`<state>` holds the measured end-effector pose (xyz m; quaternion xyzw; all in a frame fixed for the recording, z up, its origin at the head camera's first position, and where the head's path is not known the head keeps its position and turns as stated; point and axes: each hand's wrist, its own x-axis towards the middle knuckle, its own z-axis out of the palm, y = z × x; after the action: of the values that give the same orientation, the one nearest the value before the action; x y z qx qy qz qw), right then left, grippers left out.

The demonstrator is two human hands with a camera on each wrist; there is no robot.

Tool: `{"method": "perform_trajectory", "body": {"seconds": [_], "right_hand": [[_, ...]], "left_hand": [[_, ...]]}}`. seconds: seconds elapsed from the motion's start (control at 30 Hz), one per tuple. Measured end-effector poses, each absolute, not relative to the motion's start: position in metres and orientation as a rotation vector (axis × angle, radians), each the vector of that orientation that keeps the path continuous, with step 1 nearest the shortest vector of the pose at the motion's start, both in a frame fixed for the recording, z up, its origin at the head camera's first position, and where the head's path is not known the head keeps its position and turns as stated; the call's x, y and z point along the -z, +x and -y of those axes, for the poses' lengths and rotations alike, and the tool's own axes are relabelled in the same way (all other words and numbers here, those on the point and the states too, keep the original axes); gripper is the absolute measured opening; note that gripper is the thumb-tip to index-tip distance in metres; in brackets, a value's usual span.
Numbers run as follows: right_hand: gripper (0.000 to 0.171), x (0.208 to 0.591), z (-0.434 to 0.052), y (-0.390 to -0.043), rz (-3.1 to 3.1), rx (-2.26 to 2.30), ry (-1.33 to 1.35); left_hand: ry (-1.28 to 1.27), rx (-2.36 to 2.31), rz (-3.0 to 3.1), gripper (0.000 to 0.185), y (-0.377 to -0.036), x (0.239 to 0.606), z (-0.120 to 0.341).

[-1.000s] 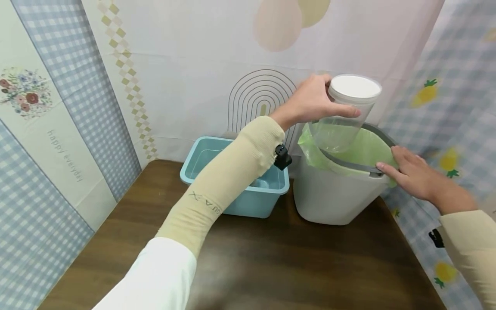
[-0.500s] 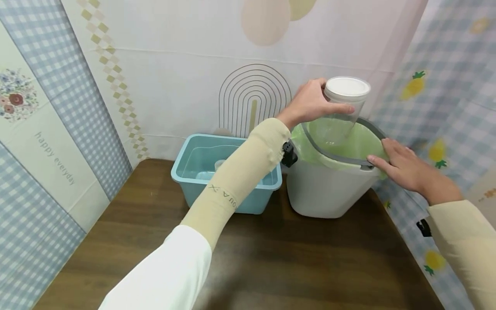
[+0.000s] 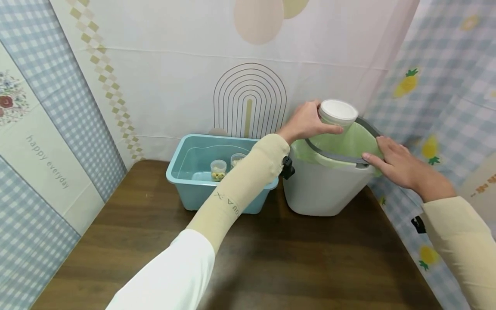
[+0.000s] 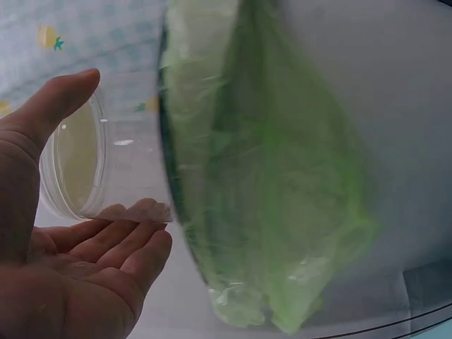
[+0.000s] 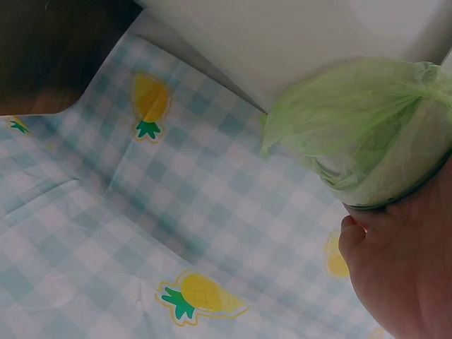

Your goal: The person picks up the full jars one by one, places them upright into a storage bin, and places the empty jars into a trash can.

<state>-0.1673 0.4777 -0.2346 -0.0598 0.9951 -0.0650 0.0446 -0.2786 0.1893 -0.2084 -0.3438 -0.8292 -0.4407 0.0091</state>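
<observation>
In the head view my left hand [image 3: 307, 123] grips a clear plastic jar [image 3: 338, 110] with a white lid, thumb and fingers on opposite sides. The jar's lower part is down inside the mouth of a white trash bin [image 3: 323, 191], hidden behind the rim. A green bag [image 3: 350, 144] lines the bin and folds over its grey rim. From the left wrist, the jar [image 4: 131, 152] shows beside the bag, with the left palm [image 4: 78, 275] facing it. My right hand [image 3: 404, 167] grips the bin's right rim, thumb over the grey edge.
A light blue tub [image 3: 182, 183] stands left of the bin on the dark wooden table [image 3: 310, 258]. Inside it are small clear cups [image 3: 218, 169] with pale yellow bits; my left forearm [image 3: 236, 185] crosses over the tub. Fabric sheets [image 3: 162, 86] hang behind and at both sides.
The left hand has lowered the jar deeper into the bin. The head view has shifted, and more of the tub with its small cups shows. The right hand stays on the rim.
</observation>
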Motion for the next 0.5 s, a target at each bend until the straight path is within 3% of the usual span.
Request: {"method": "perform_trajectory", "body": {"seconds": [0.3,0.5], "right_hand": [[0.092,0.234,-0.475,-0.167,-3.038,0.206,-0.189],[0.092,0.233,-0.473,-0.167,-3.034,0.225,-0.195]], "left_hand": [[-1.006,1.35,2.692,0.097,-0.269,0.212,-0.182],[-1.06,1.253,2.707,0.096,-0.261,0.2,-0.156]]}}
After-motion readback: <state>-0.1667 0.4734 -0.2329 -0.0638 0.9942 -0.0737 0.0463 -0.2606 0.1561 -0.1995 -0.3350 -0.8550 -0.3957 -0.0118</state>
